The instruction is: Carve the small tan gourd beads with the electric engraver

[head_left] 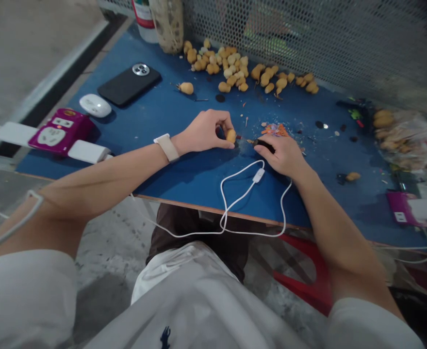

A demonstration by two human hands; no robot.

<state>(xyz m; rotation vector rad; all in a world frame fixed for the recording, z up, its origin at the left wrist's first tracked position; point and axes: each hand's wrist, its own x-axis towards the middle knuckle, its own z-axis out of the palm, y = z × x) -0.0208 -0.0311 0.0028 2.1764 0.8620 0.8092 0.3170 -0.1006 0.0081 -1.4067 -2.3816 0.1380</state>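
My left hand [211,130] pinches a small tan gourd [230,136] between thumb and fingers, above the blue table [188,177]. Facing it, my right hand [281,152] is closed around a small black-handled tool [263,145] with a thin, brass-coloured tip. That tip points at the gourd; whether the two touch I cannot tell. A white cord [235,172] with an inline switch [258,175] loops below my hands and runs up to my right wrist. Behind my right hand lies a pile of orange and purple scraps [274,129].
Several small gourds [231,65] line the perforated panel [293,48] at the back. A black phone [129,86], a white earbud case [95,105] and a purple power socket [58,132] lie left. Plastic bags [412,138] and another purple socket [399,207] are right.
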